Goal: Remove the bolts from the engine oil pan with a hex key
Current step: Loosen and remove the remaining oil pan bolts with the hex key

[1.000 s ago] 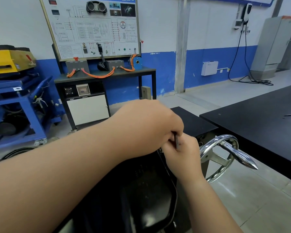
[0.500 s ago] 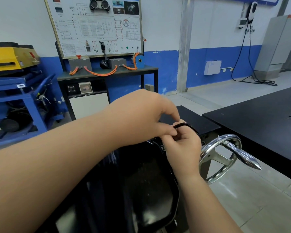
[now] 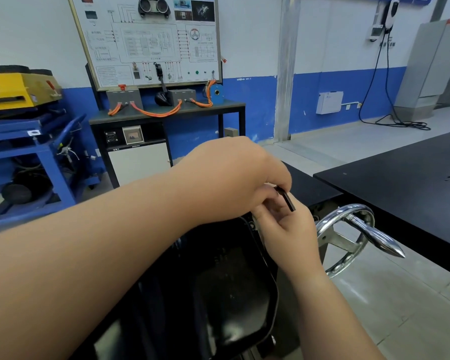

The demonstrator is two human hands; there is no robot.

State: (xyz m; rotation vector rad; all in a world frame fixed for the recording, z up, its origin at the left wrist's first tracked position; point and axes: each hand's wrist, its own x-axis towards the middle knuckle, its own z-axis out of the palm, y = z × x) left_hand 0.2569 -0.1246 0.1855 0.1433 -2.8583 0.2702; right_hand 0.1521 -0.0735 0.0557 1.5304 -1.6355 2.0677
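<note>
We see both hands meeting over the far right corner of the glossy black stamped-metal engine oil pan [image 3: 218,287], which fills the lower middle of the view.

Left hand [image 3: 234,178]: comes in from the left across the pan, knuckles up and fingers curled down. The fingertips pinch the upper end of the short black metal hex key [image 3: 286,199].

The hex key sits between the two hands, just above the pan's far rim. Its exposed end is tilted down and to the right. Only this short stretch shows; the rest is under the left fingers.

Right hand [image 3: 290,232]: comes up from the lower right, just below the left hand, with its fingers curled toward the key from underneath. It seems to touch the key's lower part, but the left hand covers the contact, so we cannot tell whether it actually grips it.

Around the pan:
- The chrome spoked handwheel with a pointed handle [image 3: 348,229] is just right of the right hand, not touching it.
- The matte black flat-topped table [image 3: 400,183] is to the right, behind the wheel.
- The white wiring-diagram training board on a black stand [image 3: 151,40] is against the blue-and-white wall.
- The blue steel cart [image 3: 37,157] is at far left, with a yellow box [image 3: 13,92] on top.
</note>
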